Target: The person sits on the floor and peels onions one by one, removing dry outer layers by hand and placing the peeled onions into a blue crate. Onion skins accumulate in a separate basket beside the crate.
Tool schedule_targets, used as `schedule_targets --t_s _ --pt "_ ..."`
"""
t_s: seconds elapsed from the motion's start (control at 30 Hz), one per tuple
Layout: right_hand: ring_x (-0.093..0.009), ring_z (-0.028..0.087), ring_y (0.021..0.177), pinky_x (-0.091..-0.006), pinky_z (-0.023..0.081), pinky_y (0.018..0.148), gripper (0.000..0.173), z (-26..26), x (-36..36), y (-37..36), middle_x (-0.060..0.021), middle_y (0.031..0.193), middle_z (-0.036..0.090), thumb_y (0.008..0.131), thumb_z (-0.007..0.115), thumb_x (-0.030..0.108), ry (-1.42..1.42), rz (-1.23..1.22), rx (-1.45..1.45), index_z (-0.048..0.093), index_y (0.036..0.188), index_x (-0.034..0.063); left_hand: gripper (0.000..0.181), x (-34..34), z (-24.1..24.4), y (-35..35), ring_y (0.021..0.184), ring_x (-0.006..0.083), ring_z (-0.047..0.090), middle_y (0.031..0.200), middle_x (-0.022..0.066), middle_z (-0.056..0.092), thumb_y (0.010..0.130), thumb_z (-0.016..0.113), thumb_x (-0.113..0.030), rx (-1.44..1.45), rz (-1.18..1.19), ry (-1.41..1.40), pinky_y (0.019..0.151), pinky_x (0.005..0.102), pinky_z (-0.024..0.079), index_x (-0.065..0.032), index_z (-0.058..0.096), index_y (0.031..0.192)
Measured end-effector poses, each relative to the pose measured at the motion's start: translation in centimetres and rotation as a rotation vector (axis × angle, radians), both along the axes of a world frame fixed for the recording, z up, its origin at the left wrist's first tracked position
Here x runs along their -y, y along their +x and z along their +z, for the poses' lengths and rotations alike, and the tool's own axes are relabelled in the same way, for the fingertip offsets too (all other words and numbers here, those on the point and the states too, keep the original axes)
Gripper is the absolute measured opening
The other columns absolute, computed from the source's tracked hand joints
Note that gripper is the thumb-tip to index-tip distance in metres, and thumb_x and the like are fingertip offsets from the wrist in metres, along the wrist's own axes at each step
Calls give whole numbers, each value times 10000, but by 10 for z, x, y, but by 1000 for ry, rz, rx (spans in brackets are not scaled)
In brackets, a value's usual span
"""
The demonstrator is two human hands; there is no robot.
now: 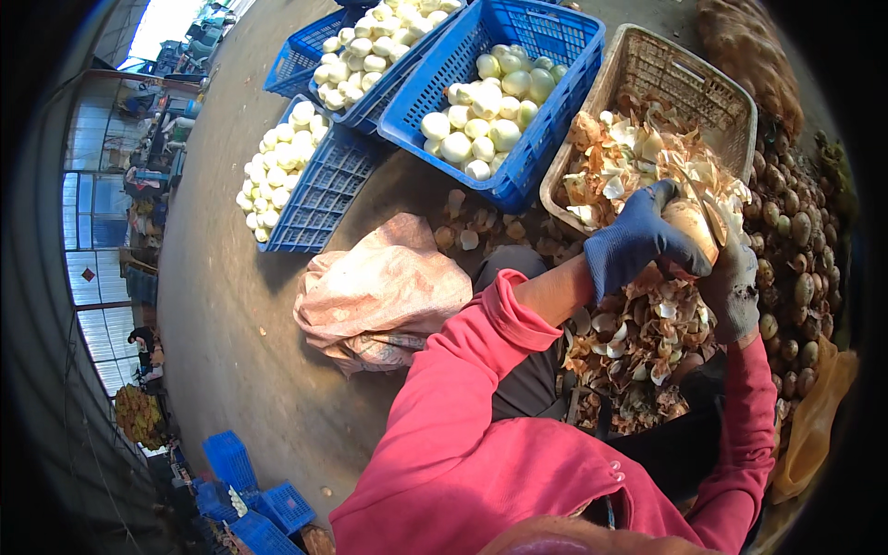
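Note:
My left hand (642, 239), in a blue glove, grips a large onion (690, 225) over a dirty beige plastic crate (551, 184). My right hand (730, 288), in a soiled grey glove, is at the onion's right side; a thin curved blade-like edge (704, 201) shows there, and the fingers are largely hidden. Onion skins (617, 163) fill the crate's near part. More skins (642, 340) lie heaped below my hands. Left of the crate, a blue plastic crate (423, 90) holds peeled onions (485, 128).
More blue crates (333, 184) of peeled onions stand at the upper left. A pale woven sack (388, 277) lies beside my knee. Unpeeled onions (798, 229) spread along the right, with a full mesh sack (749, 55) above. An orange mesh bag (818, 423) lies at the lower right.

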State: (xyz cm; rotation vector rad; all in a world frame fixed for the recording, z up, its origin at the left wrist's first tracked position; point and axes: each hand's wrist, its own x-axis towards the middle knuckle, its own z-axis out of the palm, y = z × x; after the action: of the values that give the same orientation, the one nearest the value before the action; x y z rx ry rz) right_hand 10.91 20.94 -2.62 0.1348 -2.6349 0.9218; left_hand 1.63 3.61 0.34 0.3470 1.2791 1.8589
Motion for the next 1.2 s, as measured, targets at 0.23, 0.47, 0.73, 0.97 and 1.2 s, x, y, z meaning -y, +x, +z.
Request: schedule_targets --t_s 0.23,0.47,0.73,0.97,1.2 --pt "-190 653 1075 -316 502 926 440 -4 -3 2 -91 1208 685 881 747 82 -771 4 226 594 1283 -8 683 2 14 -5 843 187 694 986 106 678 565 816 29 51 -84 83 728 319 589 25 545 1192" --pt "-96 605 753 -249 480 645 399 -34 -18 7 -22 947 665 856 748 194 -788 -94 329 607 1198 45 701 18 24 -7 943 180 676 1078 110 650 666 766 7 114 -80 144 771 306 585 19 510 1318" --pt "-42 457 496 -216 338 413 154 4 6 5 49 689 535 907 653 188 -1100 -446 236 609 993 68 768 8 17 -8 1002 215 684 1194 133 651 724 821 -44 91 78 282 789 313 605 2 472 1406" --pt "-38 421 460 -214 302 399 154 12 -5 12 51 635 520 960 640 236 -1122 -437 222 609 895 101 636 0 1 -7 1035 158 648 1184 97 664 803 818 -80 4 140 196 899 290 556 24 532 1362" --pt "-51 424 444 -223 286 389 326 19 -26 29 11 685 571 941 629 253 -1067 -370 315 657 1156 9 1054 -5 4 -11 1239 229 563 1365 174 568 564 951 -204 -424 43 -126 1054 317 465 62 420 1435"
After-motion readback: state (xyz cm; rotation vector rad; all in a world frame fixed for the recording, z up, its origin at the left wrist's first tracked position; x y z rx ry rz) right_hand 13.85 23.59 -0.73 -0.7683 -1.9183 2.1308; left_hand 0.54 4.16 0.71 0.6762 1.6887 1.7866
